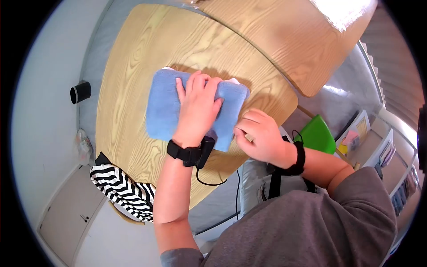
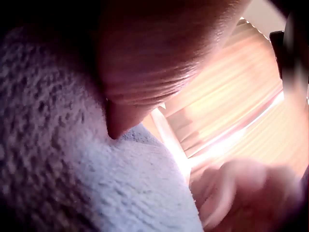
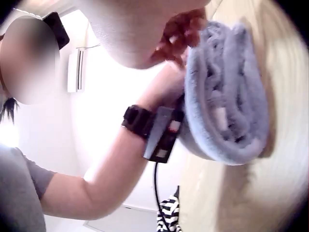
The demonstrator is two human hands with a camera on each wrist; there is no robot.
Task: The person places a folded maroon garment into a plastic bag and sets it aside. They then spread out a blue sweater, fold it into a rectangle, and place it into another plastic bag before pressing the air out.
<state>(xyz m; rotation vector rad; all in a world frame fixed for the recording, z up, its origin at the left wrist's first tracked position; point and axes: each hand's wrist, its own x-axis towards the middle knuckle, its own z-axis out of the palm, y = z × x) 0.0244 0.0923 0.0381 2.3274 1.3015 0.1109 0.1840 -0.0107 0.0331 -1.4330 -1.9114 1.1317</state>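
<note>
A folded blue towel (image 1: 164, 107) lies on the wooden table, its layered end facing the right wrist view, where the towel (image 3: 193, 104) shows stacked folds. My left hand (image 1: 198, 104) rests flat on top with its fingers spread. In the left wrist view this hand (image 2: 154, 53) presses on the fabric (image 2: 130, 179). Beside the towel's right edge is my right hand (image 1: 260, 135), fingers curled, with no cloth visible between them. The left wrist view shows the right hand (image 2: 251, 193) blurred, close to the cloth's edge. Small white patches show at the far edge.
A second wooden table (image 1: 284, 40) adjoins at the far right. A striped black-and-white cloth (image 1: 122, 191) hangs at the near left corner. A green object (image 1: 316, 135) and shelves (image 1: 391, 151) stand at the right. A black cylinder (image 1: 80, 92) is beyond the table's left side.
</note>
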